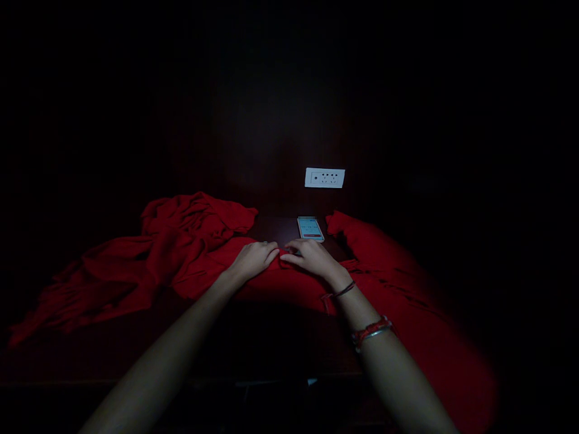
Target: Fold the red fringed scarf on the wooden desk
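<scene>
Now, head view: left hand [256, 259] and right hand [313, 257], half curled, resting close together on red cloth [289, 287], gripping or not can't tell; cloth spreading across table [274, 228], bunching at left, sprawling past right forearm [393, 361]; phone [310, 229] lying just beyond right hand, wall socket [324, 178] showing above

cloth [280, 288]: on table [272, 228] | phone [310, 229]: behind right hand [311, 255] | socket [324, 178]: on wall [280, 129] behind

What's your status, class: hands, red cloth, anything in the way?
Left hand, right hand close together at red fabric cloth, grips unclear. Pale, lit rectangular phone beyond right hand, seemingly not blocking.
</scene>
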`<state>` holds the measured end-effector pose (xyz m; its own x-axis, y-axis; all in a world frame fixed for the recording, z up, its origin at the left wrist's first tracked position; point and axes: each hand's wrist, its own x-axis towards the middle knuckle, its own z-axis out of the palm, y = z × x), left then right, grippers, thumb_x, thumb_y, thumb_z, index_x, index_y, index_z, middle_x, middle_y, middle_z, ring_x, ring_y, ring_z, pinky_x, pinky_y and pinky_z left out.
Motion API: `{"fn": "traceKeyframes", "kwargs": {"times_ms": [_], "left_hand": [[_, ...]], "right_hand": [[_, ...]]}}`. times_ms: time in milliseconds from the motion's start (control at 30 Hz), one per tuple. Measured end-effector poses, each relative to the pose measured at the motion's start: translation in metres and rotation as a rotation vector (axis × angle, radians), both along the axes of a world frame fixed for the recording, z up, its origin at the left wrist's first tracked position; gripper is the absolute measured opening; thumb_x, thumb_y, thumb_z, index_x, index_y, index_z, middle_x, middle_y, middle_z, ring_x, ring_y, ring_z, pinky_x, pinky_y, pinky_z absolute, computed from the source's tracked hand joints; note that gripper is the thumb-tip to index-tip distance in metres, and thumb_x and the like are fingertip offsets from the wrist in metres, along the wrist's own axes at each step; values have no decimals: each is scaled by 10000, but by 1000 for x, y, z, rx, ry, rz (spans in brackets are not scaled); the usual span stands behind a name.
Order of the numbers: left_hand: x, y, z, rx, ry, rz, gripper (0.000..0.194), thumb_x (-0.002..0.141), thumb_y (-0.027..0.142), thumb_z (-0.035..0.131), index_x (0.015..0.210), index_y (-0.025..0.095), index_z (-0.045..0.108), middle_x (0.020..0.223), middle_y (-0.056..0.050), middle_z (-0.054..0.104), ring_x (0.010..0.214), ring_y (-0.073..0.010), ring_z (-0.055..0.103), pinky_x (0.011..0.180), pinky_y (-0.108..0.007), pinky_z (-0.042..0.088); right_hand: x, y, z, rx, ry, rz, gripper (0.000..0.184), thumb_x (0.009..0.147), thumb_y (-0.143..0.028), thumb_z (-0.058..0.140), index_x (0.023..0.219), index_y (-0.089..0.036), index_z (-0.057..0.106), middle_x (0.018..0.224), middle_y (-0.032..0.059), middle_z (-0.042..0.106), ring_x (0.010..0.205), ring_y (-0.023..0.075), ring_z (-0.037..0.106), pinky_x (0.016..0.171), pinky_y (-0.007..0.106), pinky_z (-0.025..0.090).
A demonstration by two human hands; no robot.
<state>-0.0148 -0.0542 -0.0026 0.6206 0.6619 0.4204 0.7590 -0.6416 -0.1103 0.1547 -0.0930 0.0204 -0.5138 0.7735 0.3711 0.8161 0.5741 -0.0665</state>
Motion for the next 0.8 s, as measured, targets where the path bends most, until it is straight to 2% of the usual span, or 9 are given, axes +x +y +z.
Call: {"fn": "traceKeyframes", "kwargs": {"times_ms": [100, 233, 333, 400, 500, 567, 700, 800], "left_hand": [[-1, 1, 1, 13, -9, 16, 282, 848, 294, 287, 797, 177, 540, 737, -40, 595, 660, -153, 550, 578, -229, 362], [-5, 4, 2, 31, -26, 44, 298, 851, 308, 274, 792, 175, 535, 729, -39, 594, 655, -155, 549, 575, -232, 362], [-9, 7, 2, 22, -50, 48, 302, 854, 317, 269, 806, 175, 531, 748, -36, 593, 670, -152, 548, 592, -231, 370], [-11, 9, 2, 13, -62, 30, 270, 851, 296, 288, 824, 178, 530, 781, -32, 593, 704, -147, 547, 622, -227, 378], [-11, 9, 2, 14, -63, 4, 224, 842, 262, 321, 857, 186, 531, 833, -26, 588, 758, -144, 540, 668, -225, 384], [-10, 8, 2, 24, -68, -2, 223, 844, 258, 322, 870, 191, 533, 843, -26, 583, 771, -144, 536, 679, -227, 385], [-5, 3, 2, 46, -87, -38, 246, 855, 272, 304, 875, 188, 535, 827, -29, 573, 756, -143, 530, 669, -227, 384], [-3, -1, 5, 67, -70, -90, 255, 859, 279, 297, 863, 188, 535, 812, -27, 567, 744, -139, 526, 658, -222, 382]], "right_hand": [[-2, -3, 1, 39, -66, -68, 413, 721, -493, 491, 934, -146, 559, 842, 77, 613, 759, 179, 552, 635, 245, 371], [0, -4, 5, 52, -163, -222, 239, 828, -302, 381, 844, -164, 575, 813, 81, 616, 758, 173, 554, 642, 240, 359], [12, -2, 10, 104, -101, -361, 248, 849, -255, 318, 893, -178, 550, 867, 82, 606, 788, 167, 546, 651, 237, 357], [23, 0, 12, 134, -53, -511, 255, 850, -237, 302, 931, -175, 536, 885, 94, 597, 793, 176, 544, 658, 250, 361], [33, 2, 11, 92, -40, -643, 242, 833, -205, 330, 938, -156, 543, 876, 119, 586, 805, 193, 537, 691, 281, 366], [30, 3, 8, 78, -33, -563, 245, 815, -258, 391, 999, -161, 522, 957, 125, 556, 880, 210, 504, 732, 313, 362], [7, 3, -3, 120, -5, -182, 460, 756, -393, 485, 1162, -193, 402, 1130, 107, 459, 1056, 217, 376, 835, 370, 303], [-6, 4, -6, 128, -36, -90, 276, 787, -314, 468, 1022, -177, 511, 978, 82, 553, 978, 188, 438, 862, 358, 268]]}}
